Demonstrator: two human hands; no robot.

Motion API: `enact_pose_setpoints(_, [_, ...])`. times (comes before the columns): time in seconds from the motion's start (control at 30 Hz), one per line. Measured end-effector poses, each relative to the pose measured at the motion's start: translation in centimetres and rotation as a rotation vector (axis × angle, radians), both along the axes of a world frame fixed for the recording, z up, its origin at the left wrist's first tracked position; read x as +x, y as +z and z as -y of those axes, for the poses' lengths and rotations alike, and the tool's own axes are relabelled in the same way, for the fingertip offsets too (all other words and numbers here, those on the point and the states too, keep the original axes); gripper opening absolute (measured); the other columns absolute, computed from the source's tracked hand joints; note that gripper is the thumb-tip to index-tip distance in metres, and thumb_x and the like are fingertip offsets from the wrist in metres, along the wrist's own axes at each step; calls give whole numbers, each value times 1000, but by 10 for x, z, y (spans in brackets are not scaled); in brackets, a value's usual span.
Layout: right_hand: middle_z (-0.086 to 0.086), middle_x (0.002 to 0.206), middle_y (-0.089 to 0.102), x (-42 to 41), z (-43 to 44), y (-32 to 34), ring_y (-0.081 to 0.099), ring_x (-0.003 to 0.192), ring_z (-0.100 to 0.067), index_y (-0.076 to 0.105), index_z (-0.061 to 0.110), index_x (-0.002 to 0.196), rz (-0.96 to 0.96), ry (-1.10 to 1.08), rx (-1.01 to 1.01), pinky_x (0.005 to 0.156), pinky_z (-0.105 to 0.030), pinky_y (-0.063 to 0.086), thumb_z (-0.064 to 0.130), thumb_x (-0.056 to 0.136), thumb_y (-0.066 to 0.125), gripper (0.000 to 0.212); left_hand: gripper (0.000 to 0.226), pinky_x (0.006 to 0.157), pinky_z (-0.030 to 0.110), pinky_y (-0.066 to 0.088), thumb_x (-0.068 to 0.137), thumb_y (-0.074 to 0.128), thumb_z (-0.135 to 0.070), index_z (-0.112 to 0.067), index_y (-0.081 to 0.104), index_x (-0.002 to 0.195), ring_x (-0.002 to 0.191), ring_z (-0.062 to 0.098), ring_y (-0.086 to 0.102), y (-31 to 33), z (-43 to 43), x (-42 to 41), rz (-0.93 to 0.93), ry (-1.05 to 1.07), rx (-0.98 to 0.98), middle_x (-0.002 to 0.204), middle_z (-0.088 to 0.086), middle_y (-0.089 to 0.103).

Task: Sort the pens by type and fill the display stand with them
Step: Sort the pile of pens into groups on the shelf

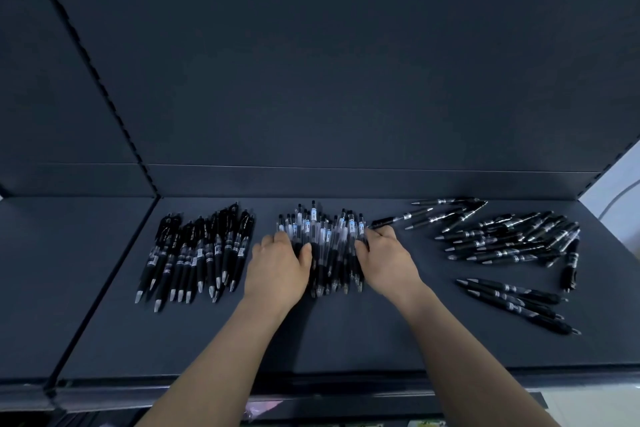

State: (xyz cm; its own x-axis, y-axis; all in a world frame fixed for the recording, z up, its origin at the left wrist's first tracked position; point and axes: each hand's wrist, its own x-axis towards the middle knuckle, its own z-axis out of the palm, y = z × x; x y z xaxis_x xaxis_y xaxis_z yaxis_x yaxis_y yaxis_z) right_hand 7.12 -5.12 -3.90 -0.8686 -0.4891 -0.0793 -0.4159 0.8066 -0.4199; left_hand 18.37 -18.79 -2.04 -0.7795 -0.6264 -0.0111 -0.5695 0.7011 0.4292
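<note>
A pile of clear-barrelled pens lies in the middle of a dark shelf, packed side by side with their tips towards the person and their black clickers pointing away. Two bare hands cup this pile from either side. The left hand has its fingers bent over the pile's left edge and its thumb laid across the pens. The right hand has its fingers curled tightly against the pile's right edge. The pens fill the narrow space between the two sets of fingers.

Beyond the left hand's fingers, near but apart from them, a neat group of black pens lies in the same direction, silver tips towards the person. Beyond the right hand's fingers lies a looser spread of black pens with silver bands, mostly crosswise; the nearest one almost reaches the right knuckles. Nearer the person on that side, three black pens lie together at a slant. Behind everything rises the shelf's dark back panel.
</note>
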Motion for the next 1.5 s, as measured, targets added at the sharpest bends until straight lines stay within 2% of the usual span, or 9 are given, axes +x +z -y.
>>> enact_pose_setpoints(0.23, [-8, 123, 49, 6, -12, 11, 47, 115, -26, 54, 8, 121, -64, 9, -6, 89, -34, 44, 31, 102, 36, 35, 49, 94, 33, 44, 98, 37, -44, -5, 48, 126, 116, 27, 47, 8, -4, -1, -7, -44, -98, 124, 12, 54])
enact_pose_setpoints(0.47, [-9, 138, 48, 8, -64, 24, 39, 130, -27, 48, 4, 133, -221, 24, -42, 109, -31, 28, 32, 100, 43, 44, 39, 93, 34, 40, 96, 45, -36, -9, 54, 123, 110, 26, 49, 32, -45, -15, -228, -208, -129, 117, 7, 58])
enact_pose_setpoints(0.57, [-11, 139, 49, 4, -100, 26, 40, 133, -26, 48, 2, 136, -251, -5, -52, 111, -30, 27, 29, 98, 49, 46, 37, 94, 32, 40, 96, 47, -35, -10, 56, 122, 109, 25, 50, 36, -73, -24, -288, -303, -114, 114, 6, 59])
enact_pose_setpoints(0.7, [-5, 149, 41, -7, -155, 26, 33, 140, -20, 42, 8, 143, -241, -50, -25, 114, -28, 24, 31, 98, 49, 51, 43, 101, 28, 37, 97, 46, -37, -12, 52, 131, 118, 19, 47, 32, -113, -42, -296, -434, -103, 126, 2, 56])
enact_pose_setpoints(0.83, [0, 145, 45, -20, -213, 28, 38, 135, -19, 48, 13, 138, -212, -59, 20, 108, -28, 32, 29, 97, 52, 45, 43, 104, 26, 36, 98, 46, -38, -20, 46, 137, 123, 13, 43, 23, -158, -65, -214, -591, -65, 133, -5, 51])
enact_pose_setpoints(1.0, [4, 118, 60, -38, -268, 26, 51, 115, -18, 64, 18, 117, -154, -58, 53, 89, -24, 41, 33, 89, 64, 31, 42, 104, 27, 35, 96, 53, -37, -27, 49, 137, 124, 11, 40, 8, -203, -99, -74, -733, -50, 135, -10, 49])
enact_pose_setpoints(1.2, [8, 116, 55, -55, -293, 16, 47, 113, -13, 63, 23, 117, -44, 73, 54, 90, -20, 40, 37, 85, 68, 36, 37, 101, 27, 38, 92, 59, -38, -27, 55, 128, 122, 12, 41, -8, -225, -118, 11, -638, -32, 126, -9, 50])
enact_pose_setpoints(1.33, [7, 111, 57, -69, -300, 9, 49, 108, -13, 66, 20, 111, -93, 67, -23, 84, -20, 41, 30, 87, 66, 26, 38, 99, 31, 41, 91, 58, -41, -23, 51, 124, 121, 14, 41, -9, -230, -120, 64, -569, -41, 125, -6, 47])
enact_pose_setpoints(1.5, [8, 95, 57, -79, -305, 5, 54, 95, -11, 68, 19, 102, -36, 101, -113, 79, -25, 46, 19, 90, 62, 14, 42, 94, 31, 43, 86, 64, -44, -21, 50, 118, 113, 16, 47, -4, -246, -129, 80, -571, 2, 119, -6, 51])
